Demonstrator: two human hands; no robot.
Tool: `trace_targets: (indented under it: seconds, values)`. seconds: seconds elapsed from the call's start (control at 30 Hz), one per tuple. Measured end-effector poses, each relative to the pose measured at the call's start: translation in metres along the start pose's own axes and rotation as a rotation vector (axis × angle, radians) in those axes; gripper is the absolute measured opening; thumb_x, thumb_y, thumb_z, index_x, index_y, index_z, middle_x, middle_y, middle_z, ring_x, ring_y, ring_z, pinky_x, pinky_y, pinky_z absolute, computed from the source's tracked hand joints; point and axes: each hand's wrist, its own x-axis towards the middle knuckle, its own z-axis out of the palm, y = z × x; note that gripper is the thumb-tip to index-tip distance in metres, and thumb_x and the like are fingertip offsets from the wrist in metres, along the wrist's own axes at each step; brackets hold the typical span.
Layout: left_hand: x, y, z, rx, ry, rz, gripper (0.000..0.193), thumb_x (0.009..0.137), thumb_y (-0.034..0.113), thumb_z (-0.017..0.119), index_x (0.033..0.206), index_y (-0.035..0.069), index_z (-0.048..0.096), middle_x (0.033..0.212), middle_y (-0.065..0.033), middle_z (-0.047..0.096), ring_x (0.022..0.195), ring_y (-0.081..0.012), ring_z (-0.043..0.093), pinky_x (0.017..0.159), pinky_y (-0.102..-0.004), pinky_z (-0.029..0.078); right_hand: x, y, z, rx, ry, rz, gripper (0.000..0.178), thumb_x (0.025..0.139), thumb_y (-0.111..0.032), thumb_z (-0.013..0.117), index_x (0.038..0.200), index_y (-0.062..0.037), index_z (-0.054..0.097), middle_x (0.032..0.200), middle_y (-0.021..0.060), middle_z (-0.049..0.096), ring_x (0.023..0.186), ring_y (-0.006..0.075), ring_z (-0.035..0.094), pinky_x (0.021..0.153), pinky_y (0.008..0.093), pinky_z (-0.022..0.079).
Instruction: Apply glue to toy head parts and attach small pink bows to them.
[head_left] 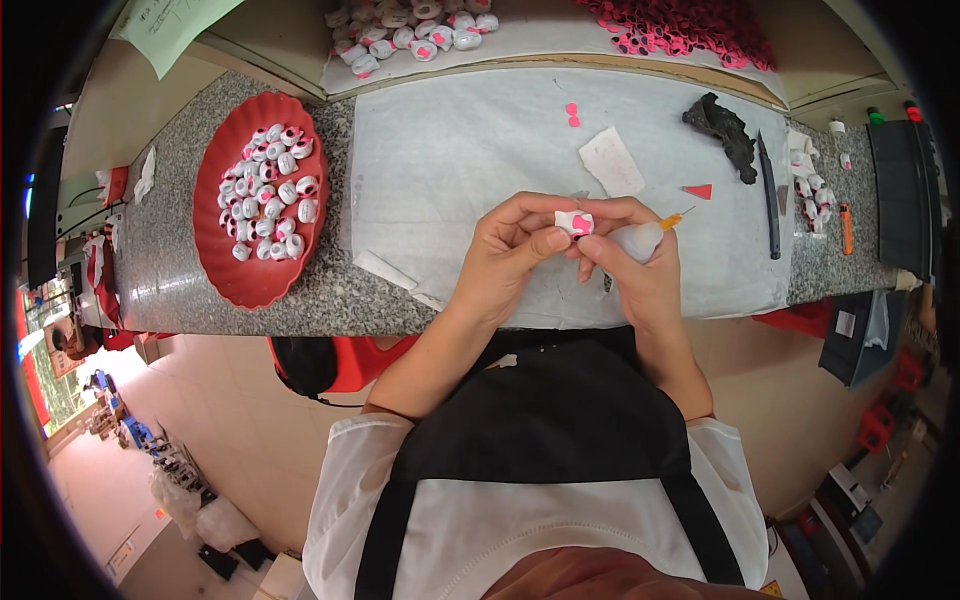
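Observation:
Over the white sheet [450,160], my two hands meet around a small rounded white piece with a pink patch [574,222]. My left hand [503,242] is closed on it between thumb and fingers. The thumb and fingertips of my right hand [645,285] touch its other side. That same right hand also keeps hold of a small translucent squeeze bottle [638,240]. An orange tip with a thin needle points from the bottle to the upper right, away from the piece. Part of the bottle is hidden by the hand.
Several similar white pieces fill a red scalloped plate [207,205] at left. More white pieces [410,35] and pink ones [690,35] lie on the back shelf. Rightward are a white pad [611,163], red scrap [698,191], crumpled black material [722,130], black pen-like tool [768,195] and orange pen [846,229].

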Motion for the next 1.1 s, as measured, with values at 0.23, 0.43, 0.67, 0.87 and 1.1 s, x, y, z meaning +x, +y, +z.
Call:
trace_targets:
  seconds: [0.23, 0.43, 0.67, 0.87, 1.1]
  values:
    - [0.001, -0.002, -0.003, -0.068, 0.116, 0.035, 0.022, 0.075, 0.008, 0.055, 0.096, 0.002, 0.049, 0.087, -0.0076, 0.056, 0.084, -0.0145, 0.052, 0.076, -0.0279, 0.041, 0.013, -0.012, -0.01, -0.182, 0.049, -0.03, 0.023, 0.068, 0.001, 0.055, 0.091, 0.0022, 0.054, 0.072, 0.0065, 0.055, 0.062, 0.0106, 0.053, 0.046, 0.0205, 0.04]
    - [0.001, 0.0, -0.007, -0.165, 0.144, 0.045, 0.024, 0.076, 0.009, 0.054, 0.098, 0.003, 0.047, 0.09, -0.0091, 0.055, 0.088, -0.0176, 0.052, 0.08, -0.0316, 0.041, 0.038, -0.011, -0.034, -1.201, 0.11, -0.439, 0.022, 0.066, 0.002, 0.056, 0.088, -0.0015, 0.056, 0.076, 0.0036, 0.053, 0.064, 0.0102, 0.05, 0.054, 0.024, 0.039]
    - [0.0, 0.002, -0.004, -0.126, 0.123, 0.094, 0.022, 0.075, 0.006, 0.054, 0.096, 0.002, 0.047, 0.09, -0.0081, 0.054, 0.088, -0.0161, 0.051, 0.079, -0.0302, 0.041, 0.022, -0.02, -0.011, -0.708, 0.133, -0.26, 0.01, 0.067, 0.001, 0.058, 0.076, 0.0018, 0.055, 0.073, 0.004, 0.053, 0.065, 0.0103, 0.049, 0.058, 0.0217, 0.038]
    - [-0.003, 0.0, -0.005, -0.068, 0.184, 0.166, 0.023, 0.073, 0.001, 0.055, 0.094, 0.001, 0.048, 0.087, -0.0079, 0.056, 0.082, -0.0107, 0.052, 0.074, -0.0227, 0.042, 0.018, -0.006, 0.015, -0.593, 0.067, -0.441, 0.014, 0.063, 0.009, 0.059, 0.075, 0.0015, 0.056, 0.069, 0.0054, 0.054, 0.06, 0.0108, 0.049, 0.052, 0.0197, 0.038]
    - [-0.005, 0.0, -0.003, 0.141, 0.242, 0.245, 0.022, 0.073, -0.001, 0.055, 0.094, -0.001, 0.048, 0.086, -0.0087, 0.056, 0.077, -0.0102, 0.053, 0.069, -0.02, 0.043, 0.017, -0.011, 0.013, -1.056, 0.02, -0.774, 0.014, 0.06, 0.007, 0.061, 0.072, 0.0004, 0.056, 0.068, 0.0085, 0.054, 0.06, 0.0144, 0.052, 0.051, 0.0219, 0.04]
